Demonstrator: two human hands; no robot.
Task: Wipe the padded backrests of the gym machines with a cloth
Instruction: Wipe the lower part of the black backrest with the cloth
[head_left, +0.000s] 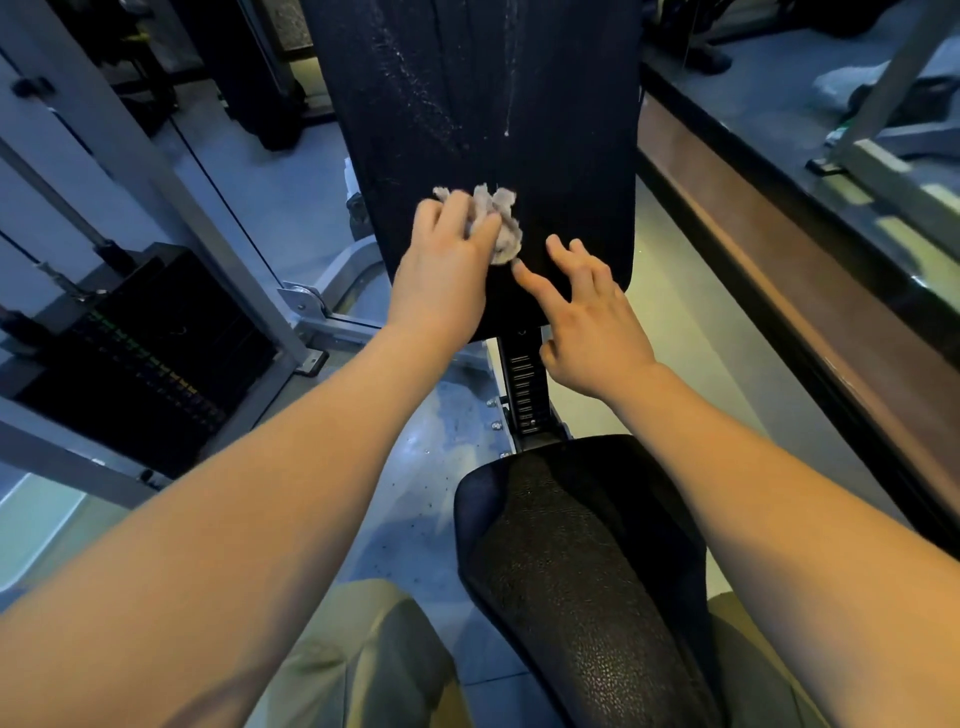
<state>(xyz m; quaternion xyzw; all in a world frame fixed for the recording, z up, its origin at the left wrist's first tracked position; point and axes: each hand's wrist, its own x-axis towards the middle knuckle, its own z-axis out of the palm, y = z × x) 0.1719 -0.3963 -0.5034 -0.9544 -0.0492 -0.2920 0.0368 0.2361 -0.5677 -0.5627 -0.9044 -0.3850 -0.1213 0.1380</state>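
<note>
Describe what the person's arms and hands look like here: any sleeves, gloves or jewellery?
Both forearms are bare to the frame's edge, with no sleeves in view. The left hand and right hand wear no gloves, and no rings, watch or wristbands show. Light khaki trousers appear at the bottom of the frame.

The left hand (444, 260) presses a crumpled pale grey cloth (496, 221) flat against the lower part of the black padded backrest (571, 130), near its bottom edge, fingers spread over the cloth. The right hand (587, 317) is just beside it with fingers splayed and loose, its index fingertip at the cloth's lower edge. White streaks mark the backrest's upper half, and a black textured seat pad (587, 571) lies below between the forearms.
</note>
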